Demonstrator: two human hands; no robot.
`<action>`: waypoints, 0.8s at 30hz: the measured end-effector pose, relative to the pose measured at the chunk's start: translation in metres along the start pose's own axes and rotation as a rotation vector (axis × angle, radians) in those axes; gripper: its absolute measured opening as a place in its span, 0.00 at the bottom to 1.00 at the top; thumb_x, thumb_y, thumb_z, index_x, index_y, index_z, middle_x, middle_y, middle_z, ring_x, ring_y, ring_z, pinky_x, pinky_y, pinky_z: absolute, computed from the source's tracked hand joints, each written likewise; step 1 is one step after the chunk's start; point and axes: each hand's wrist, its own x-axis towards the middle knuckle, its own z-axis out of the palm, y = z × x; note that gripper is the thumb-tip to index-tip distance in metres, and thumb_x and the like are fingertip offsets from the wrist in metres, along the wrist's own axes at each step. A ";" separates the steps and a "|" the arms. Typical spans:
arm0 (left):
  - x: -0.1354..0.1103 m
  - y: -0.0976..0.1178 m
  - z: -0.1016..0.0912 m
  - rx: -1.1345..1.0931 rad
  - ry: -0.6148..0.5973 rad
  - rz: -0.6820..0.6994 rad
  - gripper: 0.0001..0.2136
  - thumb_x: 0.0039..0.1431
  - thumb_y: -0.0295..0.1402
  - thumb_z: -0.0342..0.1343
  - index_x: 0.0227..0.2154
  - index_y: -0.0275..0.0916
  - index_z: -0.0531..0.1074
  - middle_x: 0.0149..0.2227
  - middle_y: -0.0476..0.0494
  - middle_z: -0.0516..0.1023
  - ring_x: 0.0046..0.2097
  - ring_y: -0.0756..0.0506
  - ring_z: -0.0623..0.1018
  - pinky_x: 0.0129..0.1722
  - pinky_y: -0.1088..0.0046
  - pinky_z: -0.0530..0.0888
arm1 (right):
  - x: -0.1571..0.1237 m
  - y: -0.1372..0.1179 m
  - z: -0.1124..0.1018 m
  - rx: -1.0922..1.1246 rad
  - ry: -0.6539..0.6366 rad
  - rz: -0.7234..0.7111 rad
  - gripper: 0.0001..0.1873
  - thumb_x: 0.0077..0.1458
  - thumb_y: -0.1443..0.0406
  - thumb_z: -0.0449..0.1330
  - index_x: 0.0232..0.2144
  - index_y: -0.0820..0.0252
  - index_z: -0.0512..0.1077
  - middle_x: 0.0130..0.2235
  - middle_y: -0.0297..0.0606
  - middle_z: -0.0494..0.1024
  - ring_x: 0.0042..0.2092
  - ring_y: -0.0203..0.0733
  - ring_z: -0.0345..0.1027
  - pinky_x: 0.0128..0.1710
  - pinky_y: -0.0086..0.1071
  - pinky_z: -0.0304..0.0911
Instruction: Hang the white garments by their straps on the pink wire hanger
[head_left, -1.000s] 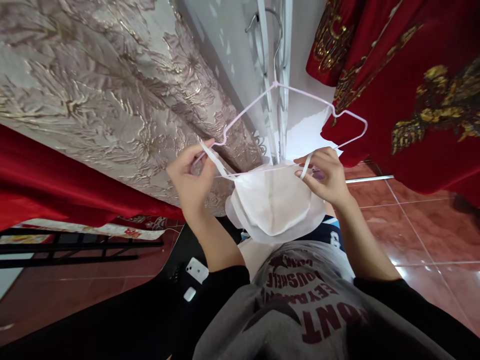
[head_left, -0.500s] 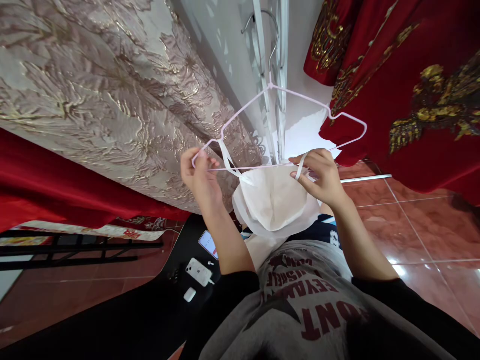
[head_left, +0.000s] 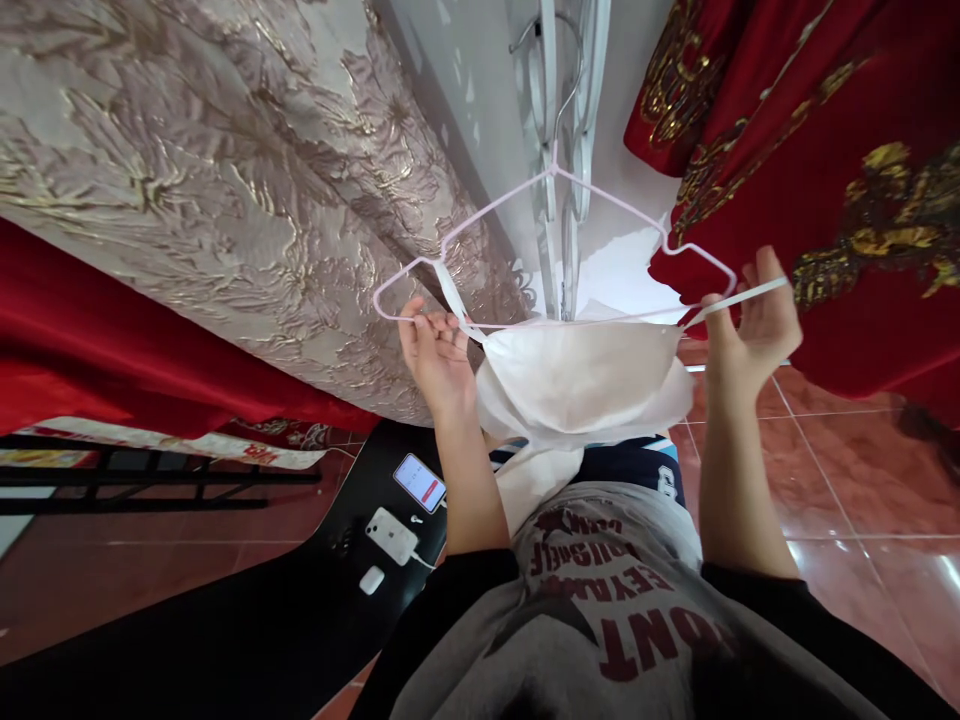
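Observation:
A pale pink clothes hanger (head_left: 501, 208) with a metal hook hangs in front of me. My left hand (head_left: 442, 360) grips its lower bar near the left end. A white garment (head_left: 581, 375) with thin straps droops below that bar. One strap (head_left: 452, 292) sits over the left notch of the hanger. My right hand (head_left: 754, 335) holds the other strap (head_left: 739, 298), stretched out past the hanger's right end, with thumb and fingers spread inside the loop. Part of the left fingers is hidden behind the bar.
Pink embossed fabric (head_left: 247, 220) hangs on the left, red gold-trimmed cloth (head_left: 772, 190) on the right. White metal rails (head_left: 550, 110) stand behind the hanger. A black table (head_left: 300, 590) at lower left bears a lit phone (head_left: 420, 483), a white phone (head_left: 391, 536) and an earbud case (head_left: 371, 580).
My right hand has moved right, drawing its strap out past the hanger's end and spreading the garment wider. My left hand has shifted right along the hanger's lower bar.

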 end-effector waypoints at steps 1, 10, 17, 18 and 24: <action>0.000 0.000 -0.001 0.000 -0.011 -0.006 0.21 0.61 0.58 0.64 0.47 0.49 0.75 0.32 0.50 0.70 0.40 0.49 0.78 0.52 0.69 0.79 | 0.007 0.001 -0.002 0.019 -0.019 -0.001 0.30 0.60 0.57 0.71 0.63 0.51 0.75 0.65 0.52 0.74 0.66 0.66 0.70 0.65 0.62 0.65; 0.004 -0.008 -0.005 -0.047 -0.024 -0.026 0.21 0.59 0.56 0.67 0.46 0.49 0.76 0.32 0.50 0.69 0.38 0.49 0.77 0.50 0.70 0.78 | 0.075 -0.067 0.005 -0.197 -0.485 -0.061 0.11 0.63 0.53 0.66 0.31 0.48 0.81 0.32 0.40 0.84 0.36 0.48 0.76 0.38 0.49 0.72; 0.001 -0.015 -0.003 -0.088 -0.060 -0.060 0.20 0.57 0.54 0.69 0.46 0.49 0.76 0.30 0.51 0.67 0.37 0.49 0.76 0.49 0.71 0.78 | 0.082 -0.076 0.024 -0.259 -0.484 -0.274 0.07 0.62 0.58 0.64 0.33 0.52 0.78 0.39 0.46 0.81 0.45 0.51 0.75 0.47 0.50 0.72; -0.001 -0.015 -0.002 -0.088 -0.058 -0.065 0.20 0.57 0.54 0.69 0.46 0.49 0.76 0.31 0.51 0.67 0.37 0.49 0.76 0.49 0.71 0.78 | 0.075 -0.074 0.028 -0.235 -0.371 -0.305 0.07 0.63 0.58 0.63 0.37 0.52 0.79 0.43 0.48 0.81 0.49 0.53 0.75 0.50 0.51 0.71; -0.014 -0.012 0.003 -0.091 -0.020 -0.058 0.18 0.61 0.52 0.66 0.47 0.50 0.75 0.36 0.49 0.75 0.43 0.48 0.81 0.54 0.69 0.78 | 0.013 -0.051 0.048 -0.109 -0.643 -0.276 0.12 0.66 0.57 0.58 0.46 0.50 0.79 0.42 0.40 0.82 0.47 0.54 0.75 0.52 0.52 0.66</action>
